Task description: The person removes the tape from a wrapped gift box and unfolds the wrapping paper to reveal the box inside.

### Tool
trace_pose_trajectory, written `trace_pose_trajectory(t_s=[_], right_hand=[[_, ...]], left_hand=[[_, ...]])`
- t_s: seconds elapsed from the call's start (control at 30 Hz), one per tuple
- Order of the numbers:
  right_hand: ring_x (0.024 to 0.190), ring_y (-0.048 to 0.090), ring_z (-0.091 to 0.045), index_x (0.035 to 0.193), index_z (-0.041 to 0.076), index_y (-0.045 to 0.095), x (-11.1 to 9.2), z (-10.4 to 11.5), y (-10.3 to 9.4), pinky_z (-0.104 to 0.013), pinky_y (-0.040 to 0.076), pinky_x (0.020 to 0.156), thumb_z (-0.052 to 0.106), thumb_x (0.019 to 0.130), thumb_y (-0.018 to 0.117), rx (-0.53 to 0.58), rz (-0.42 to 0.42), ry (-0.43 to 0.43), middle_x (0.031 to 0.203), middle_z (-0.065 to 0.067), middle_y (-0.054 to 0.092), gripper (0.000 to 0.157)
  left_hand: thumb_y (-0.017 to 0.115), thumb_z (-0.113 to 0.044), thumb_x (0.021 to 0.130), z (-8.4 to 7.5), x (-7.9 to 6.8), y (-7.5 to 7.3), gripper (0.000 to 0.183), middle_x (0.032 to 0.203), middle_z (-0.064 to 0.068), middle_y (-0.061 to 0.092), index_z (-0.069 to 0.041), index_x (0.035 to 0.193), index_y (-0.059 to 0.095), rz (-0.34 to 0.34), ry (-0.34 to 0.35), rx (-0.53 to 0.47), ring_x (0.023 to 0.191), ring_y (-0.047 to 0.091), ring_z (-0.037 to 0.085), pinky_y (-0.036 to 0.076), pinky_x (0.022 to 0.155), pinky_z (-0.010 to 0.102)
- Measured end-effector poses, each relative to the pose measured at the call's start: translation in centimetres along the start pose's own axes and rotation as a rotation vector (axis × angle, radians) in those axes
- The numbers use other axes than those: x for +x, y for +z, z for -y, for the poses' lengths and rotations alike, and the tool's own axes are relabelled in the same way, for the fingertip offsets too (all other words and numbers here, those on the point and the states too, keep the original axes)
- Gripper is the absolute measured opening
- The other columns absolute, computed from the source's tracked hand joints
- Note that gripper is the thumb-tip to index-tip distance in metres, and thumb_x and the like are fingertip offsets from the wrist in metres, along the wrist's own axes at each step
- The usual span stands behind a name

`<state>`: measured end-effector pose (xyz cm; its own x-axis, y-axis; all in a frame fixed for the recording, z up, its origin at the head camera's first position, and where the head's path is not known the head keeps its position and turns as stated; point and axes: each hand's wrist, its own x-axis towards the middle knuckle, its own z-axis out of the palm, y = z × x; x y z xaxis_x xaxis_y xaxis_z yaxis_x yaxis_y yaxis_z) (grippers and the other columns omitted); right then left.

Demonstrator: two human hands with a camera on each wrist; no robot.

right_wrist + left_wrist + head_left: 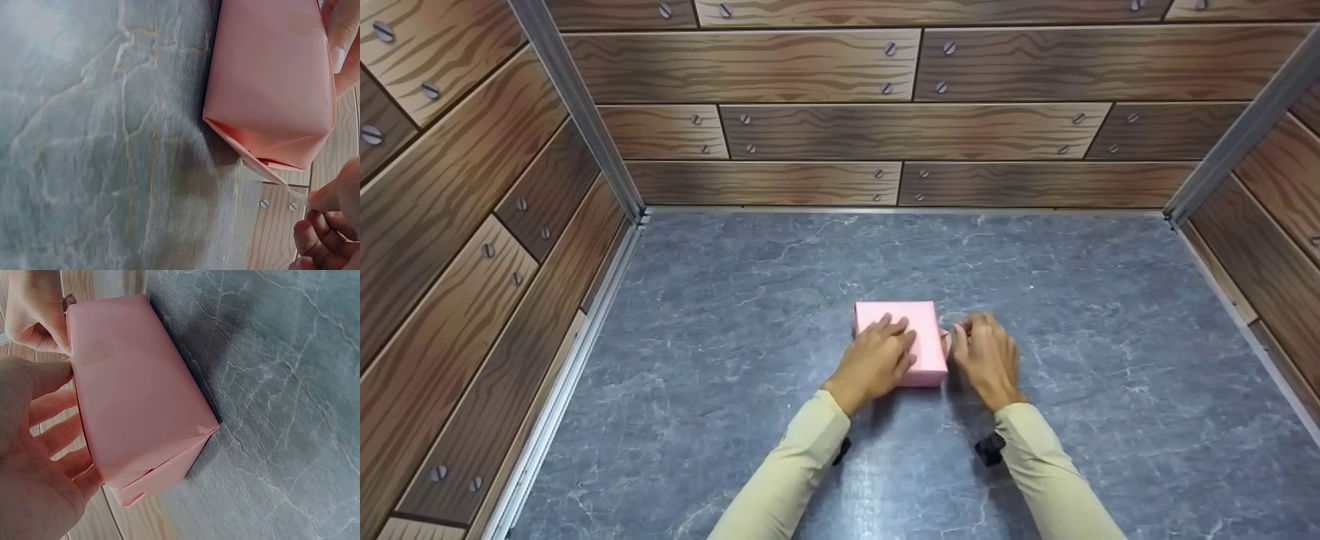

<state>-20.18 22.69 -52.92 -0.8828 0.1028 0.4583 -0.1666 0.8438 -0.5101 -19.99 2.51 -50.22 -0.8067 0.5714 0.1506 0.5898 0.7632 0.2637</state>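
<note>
A box wrapped in pink paper sits on the grey marbled surface. My left hand rests on its top with the fingers spread. At the right end of the box, my right hand pinches the tip of a paper flap between thumb and fingers. The flap is pulled out from the box, and a pale, thin strip shows at its tip. Behind it, the end of the box gapes with folded paper inside. In the left wrist view, the opposite end has folded-over paper.
The marbled tabletop extends around the box on all sides. Wood-patterned panels stand at the back, left and right, with metal edging in the corners. Both forearms wear pale sleeves, with a dark wrist device on the right.
</note>
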Motion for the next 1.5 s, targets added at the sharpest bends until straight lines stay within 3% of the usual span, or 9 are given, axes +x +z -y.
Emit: trace_pose_trajectory(t_s=[0.43,1.3,1.5], right_hand=[[0.080,0.066,-0.041,0.088,-0.001,0.070,0.0,0.1,-0.6,-0.058,0.051,0.068,0.011,0.092,0.070,-0.006,0.023,0.019,0.089,-0.018,0.065,0.013],[0.075,0.065,-0.037,0.085,-0.002,0.071,0.4,0.7,-1.6,-0.055,0.050,0.067,0.013,0.094,0.071,-0.004,-0.010,0.020,0.084,-0.016,0.064,0.017],[0.076,0.065,-0.034,0.091,0.000,0.073,0.4,1.0,-2.0,-0.053,0.051,0.066,0.019,0.094,0.073,0.003,0.015,0.011,0.087,-0.015,0.067,0.020]], left_hand=[[0.057,-0.026,0.103,-0.1,0.0,0.1,0.038,0.149,0.010,0.054,-0.008,0.136,0.064,-0.012,0.005,0.001,0.141,0.044,0.034,0.034,0.118,0.045],[0.058,-0.026,0.103,0.0,-0.2,0.2,0.039,0.150,0.011,0.052,-0.008,0.137,0.063,0.006,-0.016,-0.047,0.143,0.042,0.034,0.031,0.119,0.045],[0.052,-0.029,0.106,0.0,-0.3,0.4,0.041,0.152,0.011,0.050,-0.009,0.140,0.060,0.004,0.004,0.012,0.144,0.040,0.032,0.030,0.120,0.044]])
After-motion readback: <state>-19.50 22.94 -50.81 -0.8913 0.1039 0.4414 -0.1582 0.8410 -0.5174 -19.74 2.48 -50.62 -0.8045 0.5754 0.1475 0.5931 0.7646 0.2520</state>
